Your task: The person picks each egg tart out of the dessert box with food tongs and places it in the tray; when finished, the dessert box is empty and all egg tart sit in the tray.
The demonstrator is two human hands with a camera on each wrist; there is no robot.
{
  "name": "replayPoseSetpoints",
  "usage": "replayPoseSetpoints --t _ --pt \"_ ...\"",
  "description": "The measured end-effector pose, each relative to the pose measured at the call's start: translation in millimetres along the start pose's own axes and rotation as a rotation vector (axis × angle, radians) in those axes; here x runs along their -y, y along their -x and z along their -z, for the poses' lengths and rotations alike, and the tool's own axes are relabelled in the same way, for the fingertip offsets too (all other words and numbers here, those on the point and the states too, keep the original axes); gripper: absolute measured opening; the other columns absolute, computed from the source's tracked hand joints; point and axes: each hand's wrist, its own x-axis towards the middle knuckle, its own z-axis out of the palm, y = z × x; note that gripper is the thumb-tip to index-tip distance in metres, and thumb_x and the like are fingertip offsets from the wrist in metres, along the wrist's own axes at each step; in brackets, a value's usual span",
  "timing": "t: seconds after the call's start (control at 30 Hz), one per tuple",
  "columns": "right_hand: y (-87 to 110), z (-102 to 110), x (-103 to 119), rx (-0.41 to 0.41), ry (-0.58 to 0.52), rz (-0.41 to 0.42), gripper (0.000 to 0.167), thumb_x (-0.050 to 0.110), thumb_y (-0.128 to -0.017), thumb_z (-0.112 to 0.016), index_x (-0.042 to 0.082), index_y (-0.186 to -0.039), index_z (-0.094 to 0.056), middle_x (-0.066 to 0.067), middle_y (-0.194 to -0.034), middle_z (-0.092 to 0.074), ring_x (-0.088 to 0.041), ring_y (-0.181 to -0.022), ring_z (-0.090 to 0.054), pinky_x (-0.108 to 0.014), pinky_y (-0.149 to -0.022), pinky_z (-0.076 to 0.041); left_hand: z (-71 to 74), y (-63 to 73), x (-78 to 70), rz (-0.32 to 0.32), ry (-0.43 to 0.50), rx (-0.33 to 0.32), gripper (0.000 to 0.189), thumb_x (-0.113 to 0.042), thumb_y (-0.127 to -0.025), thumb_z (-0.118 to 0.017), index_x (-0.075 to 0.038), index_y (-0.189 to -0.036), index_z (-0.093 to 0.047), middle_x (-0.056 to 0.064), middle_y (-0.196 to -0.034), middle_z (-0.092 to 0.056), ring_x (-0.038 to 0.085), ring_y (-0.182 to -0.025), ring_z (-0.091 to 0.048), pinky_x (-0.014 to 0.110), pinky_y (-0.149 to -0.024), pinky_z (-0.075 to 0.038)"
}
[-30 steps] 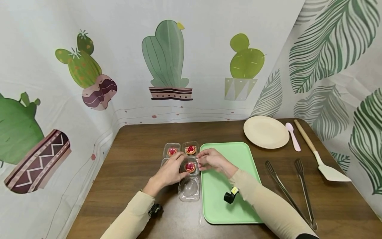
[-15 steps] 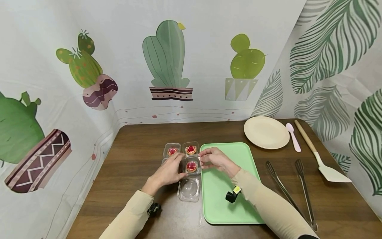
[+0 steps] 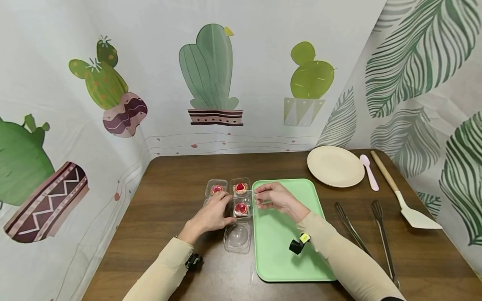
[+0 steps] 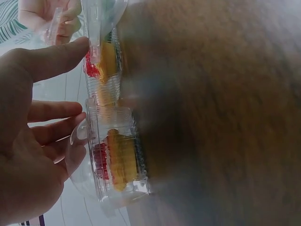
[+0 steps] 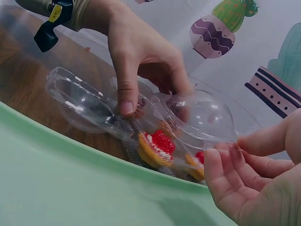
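Small red-topped tarts (image 3: 241, 209) sit in a cluster of clear plastic containers left of the green tray. My right hand (image 3: 276, 198) pinches the edge of a clear domed lid (image 5: 207, 120) between thumb and fingers. The lid stands tilted over the tarts in the right wrist view. My left hand (image 3: 212, 212) rests on the containers, its thumb at the near edge and its fingers against a dome (image 4: 79, 162). Another clear domed lid (image 3: 237, 237) lies folded toward me. A tart at the back left (image 3: 217, 189) is partly visible; whatever lies under my left palm is hidden.
The green tray (image 3: 290, 259) lies beneath my right forearm. Right of it are metal tongs (image 3: 348, 225), a cream plate (image 3: 336, 166), a pink spoon (image 3: 370, 172) and a spatula with a wooden handle (image 3: 387, 171). A printed cloth (image 3: 260, 83) hangs behind the table.
My right hand has moved slightly right and up, raising the edge of the clear lid with it. The left hand has stayed nearly in place on the containers.
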Motion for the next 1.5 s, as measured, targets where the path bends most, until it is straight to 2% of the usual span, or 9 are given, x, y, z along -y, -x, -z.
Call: replayPoseSetpoints --t 0.3,0.73,1.07,1.33,1.5 --pt "7.8 3 8 -0.009 -0.021 0.067 0.034 -0.004 -0.092 -0.057 -0.02 -0.12 -0.047 -0.008 -0.083 -0.063 -0.017 -0.075 -0.064 -0.03 -0.07 -0.059 -2.4 -1.8 -0.2 0.0 -0.036 0.028 0.076 -0.048 -0.077 -0.078 0.0 -0.132 -0.056 0.012 -0.131 -0.055 0.03 -0.128 -0.047 0.046 -0.113 -0.035" --pt "17.7 4 16 -0.023 0.035 0.162 0.032 -0.005 -0.094 -0.056 -0.022 -0.119 -0.047 -0.007 -0.088 -0.063 -0.016 -0.078 -0.063 -0.032 -0.072 -0.059 -3.1 -5.0 -1.6 0.001 -0.063 0.024 0.072 -0.05 -0.077 -0.076 -0.001 -0.128 -0.06 0.01 -0.126 -0.056 0.027 -0.123 -0.051 0.045 -0.11 -0.037" --pt "23.9 3 21 -0.02 0.08 0.23 0.015 -0.005 -0.092 -0.058 -0.011 -0.106 -0.059 -0.008 -0.086 -0.064 -0.017 -0.078 -0.065 -0.036 -0.076 -0.06 -1.2 -5.9 -2.0 0.002 -0.069 0.04 0.072 -0.049 -0.076 -0.077 -0.001 -0.128 -0.06 0.01 -0.127 -0.056 0.028 -0.123 -0.051 0.045 -0.11 -0.037" --pt "29.0 3 24 -0.039 0.187 0.286 0.017 -0.006 -0.091 -0.06 -0.017 -0.105 -0.058 -0.01 -0.087 -0.064 -0.019 -0.08 -0.066 -0.036 -0.079 -0.059 0.0 -5.2 -2.1 0.003 -0.063 0.045 0.07 -0.046 -0.076 -0.077 -0.002 -0.128 -0.06 0.01 -0.127 -0.056 0.029 -0.126 -0.049 0.046 -0.11 -0.037" --pt "32.2 3 25 -0.053 0.334 0.344 0.012 -0.003 -0.09 -0.064 -0.01 -0.1 -0.063 -0.011 -0.087 -0.064 -0.016 -0.08 -0.064 -0.032 -0.08 -0.058 0.6 -5.4 -2.4 -0.003 -0.071 0.048 0.07 -0.045 -0.076 -0.077 -0.002 -0.129 -0.06 0.01 -0.127 -0.056 0.029 -0.126 -0.049 0.046 -0.111 -0.036"
